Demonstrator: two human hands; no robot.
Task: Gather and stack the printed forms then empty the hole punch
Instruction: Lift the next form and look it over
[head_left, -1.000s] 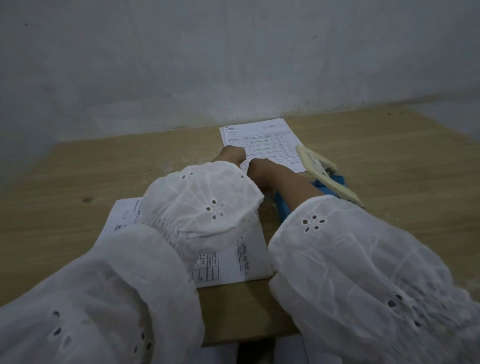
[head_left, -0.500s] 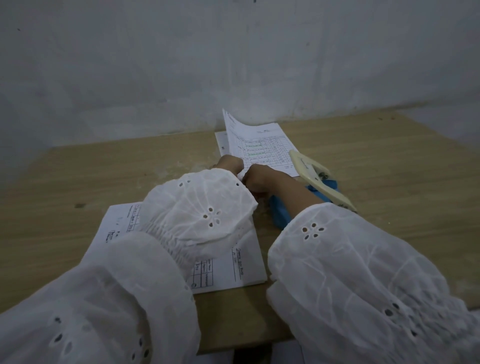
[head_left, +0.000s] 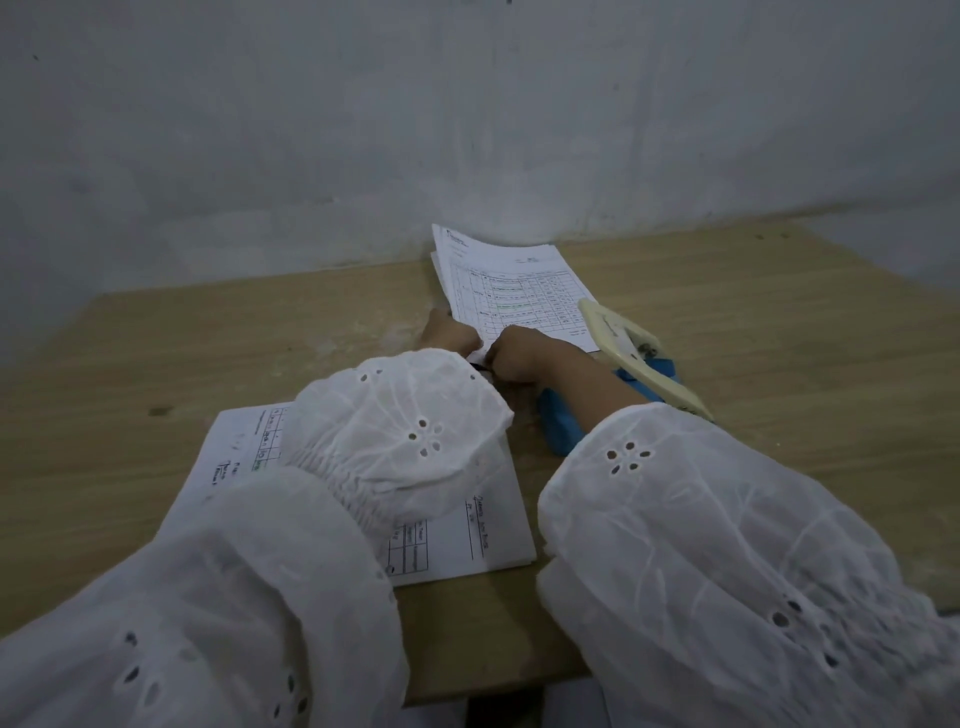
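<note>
Both hands pinch the near edge of the white printed form sheets (head_left: 511, 291) — left hand (head_left: 449, 335), right hand (head_left: 517, 356) — long axis toward the grey wall (head_left: 467, 114). The blue-and-cream hole punch (head_left: 631, 358) lies just right. Another white printed form (head_left: 467, 530) sits near the wooden table (head_left: 779, 332) front edge; open room either side.

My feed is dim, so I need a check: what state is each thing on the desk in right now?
Far forms: near edge gripped by both hands, left side lifted off the desk.
Near forms: flat on the desk, partly under the left sleeve.
Hole punch: on the desk, handle raised, untouched.
Left hand: closed on the far forms.
Right hand: closed on the far forms.
</note>
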